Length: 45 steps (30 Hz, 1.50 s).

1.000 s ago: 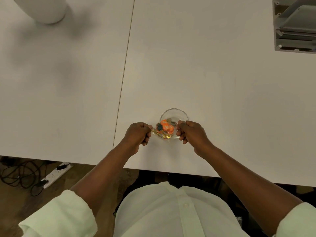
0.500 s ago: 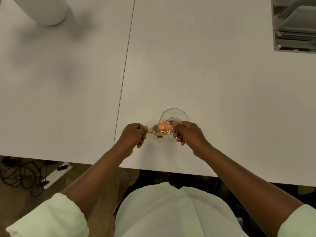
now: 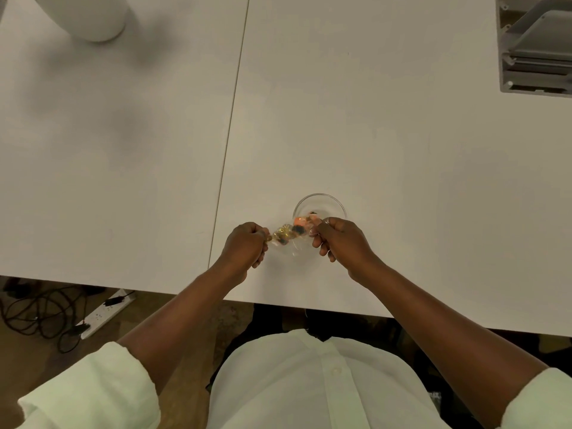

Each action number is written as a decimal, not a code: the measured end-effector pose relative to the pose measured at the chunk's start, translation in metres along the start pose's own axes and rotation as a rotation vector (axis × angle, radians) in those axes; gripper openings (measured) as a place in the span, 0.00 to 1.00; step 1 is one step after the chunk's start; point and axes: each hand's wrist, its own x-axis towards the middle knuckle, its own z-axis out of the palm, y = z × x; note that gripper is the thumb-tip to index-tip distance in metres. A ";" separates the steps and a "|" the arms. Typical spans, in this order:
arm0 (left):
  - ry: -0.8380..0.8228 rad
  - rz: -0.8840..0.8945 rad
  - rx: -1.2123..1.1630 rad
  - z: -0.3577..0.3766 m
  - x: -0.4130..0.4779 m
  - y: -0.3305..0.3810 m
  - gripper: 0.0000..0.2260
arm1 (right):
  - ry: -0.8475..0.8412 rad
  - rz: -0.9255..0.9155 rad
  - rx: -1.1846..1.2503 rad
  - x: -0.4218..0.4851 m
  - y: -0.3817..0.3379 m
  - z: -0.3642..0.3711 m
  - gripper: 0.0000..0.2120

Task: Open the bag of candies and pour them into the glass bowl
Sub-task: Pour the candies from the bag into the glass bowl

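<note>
A small clear bag of candies [image 3: 292, 233], with orange, dark and gold-wrapped pieces inside, is stretched between my two hands just above the white table. My left hand [image 3: 246, 244] pinches its left end and my right hand [image 3: 339, 238] pinches its right end. The glass bowl [image 3: 319, 206] stands on the table right behind the bag, close to my right hand. Its near rim is hidden by the bag and my fingers. I cannot tell whether the bowl holds anything.
The white table [image 3: 371, 134] has a seam [image 3: 235, 97] running away from me left of the hands. A white rounded object [image 3: 93, 17] stands at the far left, a grey tray rack [image 3: 535, 44] at the far right. Cables and a power strip [image 3: 105, 312] lie on the floor.
My left hand has moved left, away from the bowl, pulling the bag out sideways. The right hand stays by the bowl's near rim.
</note>
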 end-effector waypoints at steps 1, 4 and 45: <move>-0.004 0.000 0.007 -0.001 -0.001 -0.001 0.09 | 0.001 0.000 -0.003 -0.001 0.000 0.001 0.12; 0.020 -0.008 -0.015 -0.002 -0.001 -0.003 0.09 | -0.002 0.002 -0.002 -0.001 0.000 0.004 0.12; 0.054 -0.024 -0.149 -0.005 0.009 0.007 0.09 | -0.014 0.006 0.052 0.001 -0.004 0.003 0.12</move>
